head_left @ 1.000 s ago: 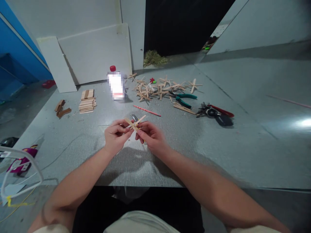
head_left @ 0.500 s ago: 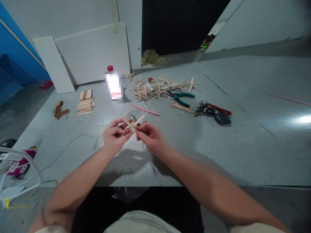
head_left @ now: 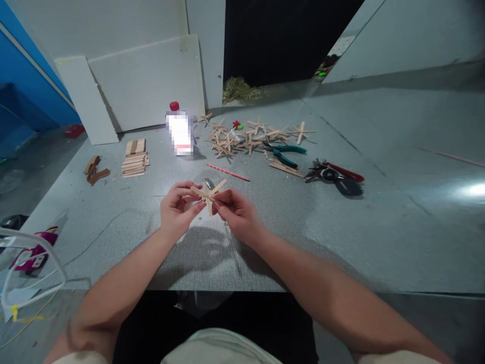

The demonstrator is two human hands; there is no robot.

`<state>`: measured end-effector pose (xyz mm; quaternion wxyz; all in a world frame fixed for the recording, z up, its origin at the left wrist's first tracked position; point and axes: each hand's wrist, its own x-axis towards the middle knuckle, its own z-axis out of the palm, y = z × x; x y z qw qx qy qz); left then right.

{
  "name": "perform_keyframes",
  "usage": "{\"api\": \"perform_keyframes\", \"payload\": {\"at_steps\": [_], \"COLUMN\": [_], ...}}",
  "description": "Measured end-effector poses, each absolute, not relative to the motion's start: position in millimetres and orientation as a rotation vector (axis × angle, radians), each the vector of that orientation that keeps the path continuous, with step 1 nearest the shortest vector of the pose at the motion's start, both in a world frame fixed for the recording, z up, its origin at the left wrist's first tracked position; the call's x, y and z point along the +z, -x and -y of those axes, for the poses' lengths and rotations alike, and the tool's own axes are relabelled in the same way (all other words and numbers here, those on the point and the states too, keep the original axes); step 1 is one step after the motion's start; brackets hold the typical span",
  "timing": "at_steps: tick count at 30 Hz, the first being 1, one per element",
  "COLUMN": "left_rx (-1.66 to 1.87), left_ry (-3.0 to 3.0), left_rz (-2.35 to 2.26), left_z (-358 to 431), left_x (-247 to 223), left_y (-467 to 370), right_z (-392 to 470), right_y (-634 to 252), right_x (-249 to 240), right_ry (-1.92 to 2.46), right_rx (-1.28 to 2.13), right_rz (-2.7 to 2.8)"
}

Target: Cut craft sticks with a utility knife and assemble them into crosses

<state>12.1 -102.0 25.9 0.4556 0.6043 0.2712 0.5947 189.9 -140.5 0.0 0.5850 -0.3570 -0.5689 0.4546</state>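
Between my hands is a small star of crossed wooden craft sticks [head_left: 208, 195], raised above the grey table. My left hand [head_left: 180, 206] pinches it from the left with thumb and fingers. From the right, my right hand [head_left: 234, 208] grips it near the crossing. A utility knife [head_left: 209, 183] shows in part behind the star, partly hidden by the sticks and fingers. Just beyond lies a red patterned pencil [head_left: 228, 172]. Farther back is a pile of similar stick stars [head_left: 227, 141].
Stacks of loose craft sticks [head_left: 135, 164] and brown wooden pieces [head_left: 95, 171] lie at the left. A red-capped bottle [head_left: 179, 132] stands behind. Green-handled pliers [head_left: 284, 151] and a black-and-red tool cluster [head_left: 337, 178] lie right. White boards [head_left: 144, 86] lean at the back.
The stick star has turned and tilted slightly between my fingers. Both hands stay in nearly the same place, and the whole view has shifted a little.
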Motion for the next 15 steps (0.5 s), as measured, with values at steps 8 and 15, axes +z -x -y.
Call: {"api": "perform_keyframes", "payload": {"at_steps": [8,15], "left_rx": [1.151,1.054], "left_ry": [-1.254,-1.139], "left_rz": [-0.741,-0.714], "left_z": [98.2,98.3], "left_x": [24.3,29.9], "left_y": [-12.9,-15.0], "right_z": [141.2,139.8], "right_y": [-191.3,-190.7], "right_x": [-0.2,-1.5], "right_ry": [0.882,0.869], "right_rx": [1.066,1.123], "right_rz": [1.302,1.203]}}
